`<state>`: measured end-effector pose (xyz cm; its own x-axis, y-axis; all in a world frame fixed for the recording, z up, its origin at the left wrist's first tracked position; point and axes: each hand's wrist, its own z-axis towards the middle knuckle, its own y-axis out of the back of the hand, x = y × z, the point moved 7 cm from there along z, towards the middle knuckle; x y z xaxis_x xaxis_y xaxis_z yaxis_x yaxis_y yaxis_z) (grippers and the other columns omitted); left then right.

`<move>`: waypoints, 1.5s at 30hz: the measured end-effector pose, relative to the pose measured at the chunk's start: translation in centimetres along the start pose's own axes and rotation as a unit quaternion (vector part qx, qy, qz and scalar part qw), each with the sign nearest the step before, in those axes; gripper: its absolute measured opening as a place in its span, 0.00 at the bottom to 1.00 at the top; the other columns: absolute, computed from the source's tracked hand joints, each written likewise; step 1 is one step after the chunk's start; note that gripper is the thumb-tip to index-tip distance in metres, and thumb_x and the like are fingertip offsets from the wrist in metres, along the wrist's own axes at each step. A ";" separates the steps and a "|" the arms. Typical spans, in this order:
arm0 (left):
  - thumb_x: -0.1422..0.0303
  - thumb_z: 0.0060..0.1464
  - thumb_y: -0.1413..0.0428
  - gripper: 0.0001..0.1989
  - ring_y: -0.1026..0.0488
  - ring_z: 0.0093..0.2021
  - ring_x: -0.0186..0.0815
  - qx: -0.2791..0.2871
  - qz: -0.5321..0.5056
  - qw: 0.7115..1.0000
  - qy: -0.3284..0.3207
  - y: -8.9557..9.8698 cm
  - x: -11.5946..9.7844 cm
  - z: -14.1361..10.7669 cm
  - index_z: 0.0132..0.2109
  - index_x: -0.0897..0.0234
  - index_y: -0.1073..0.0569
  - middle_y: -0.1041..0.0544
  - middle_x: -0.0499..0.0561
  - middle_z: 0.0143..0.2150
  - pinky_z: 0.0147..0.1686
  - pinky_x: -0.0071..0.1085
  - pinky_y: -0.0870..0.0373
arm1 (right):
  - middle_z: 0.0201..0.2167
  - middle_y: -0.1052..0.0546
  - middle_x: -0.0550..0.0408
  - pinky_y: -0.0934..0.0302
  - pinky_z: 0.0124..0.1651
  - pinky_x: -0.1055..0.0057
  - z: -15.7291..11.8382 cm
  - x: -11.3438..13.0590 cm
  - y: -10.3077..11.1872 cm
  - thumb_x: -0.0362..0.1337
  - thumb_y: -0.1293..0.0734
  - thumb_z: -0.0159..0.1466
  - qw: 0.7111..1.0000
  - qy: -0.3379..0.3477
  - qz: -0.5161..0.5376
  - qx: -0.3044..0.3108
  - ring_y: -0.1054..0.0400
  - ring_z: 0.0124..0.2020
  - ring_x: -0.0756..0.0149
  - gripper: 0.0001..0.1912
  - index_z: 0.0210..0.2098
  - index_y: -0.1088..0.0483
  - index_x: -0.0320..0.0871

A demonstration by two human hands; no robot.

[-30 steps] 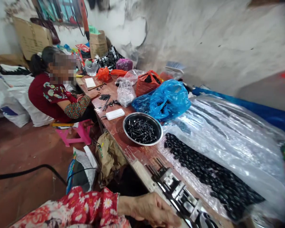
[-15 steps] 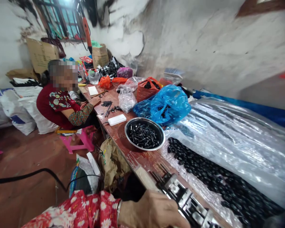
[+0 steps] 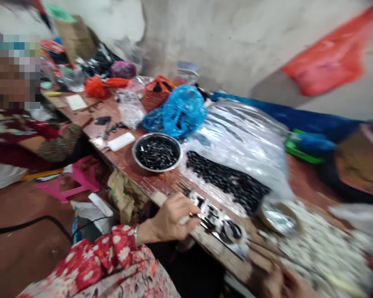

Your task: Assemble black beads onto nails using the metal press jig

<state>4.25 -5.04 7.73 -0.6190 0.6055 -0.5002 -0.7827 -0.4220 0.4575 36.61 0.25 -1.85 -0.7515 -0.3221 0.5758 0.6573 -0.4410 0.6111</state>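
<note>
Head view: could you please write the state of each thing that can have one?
Left hand: curled, at the metal fixture
Right hand: blurred, grip unclear
Steel bowl: upright, filled with dark parts
Blue bag: crumpled
Black pieces: spread out
White pieces: spread loosely
White device: lying flat

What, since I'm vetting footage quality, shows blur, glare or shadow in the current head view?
In the head view, blur softens the left hand and right hand; in that view, glare streaks the clear plastic sheeting; same view, shadow darkens the wall beside the red plastic.
</note>
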 end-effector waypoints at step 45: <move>0.74 0.61 0.44 0.07 0.24 0.38 0.38 0.149 0.107 0.965 0.187 -5.8 15.5 4.3 0.36 0.63 0.22 0.20 0.51 0.34 0.43 0.32 0.31 | 0.37 0.19 0.48 0.32 0.44 0.58 -1.0 5.5 -2.9 0.38 0.30 0.70 0.995 0.066 0.067 -0.027 0.24 0.37 0.54 0.06 0.44 0.23 0.44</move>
<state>-0.56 9.73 0.52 -0.7887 0.2162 -0.5755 -0.6147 -0.2643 0.7432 30.53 -1.12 -1.03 -0.6598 -0.4872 0.5721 0.7514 -0.4295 0.5009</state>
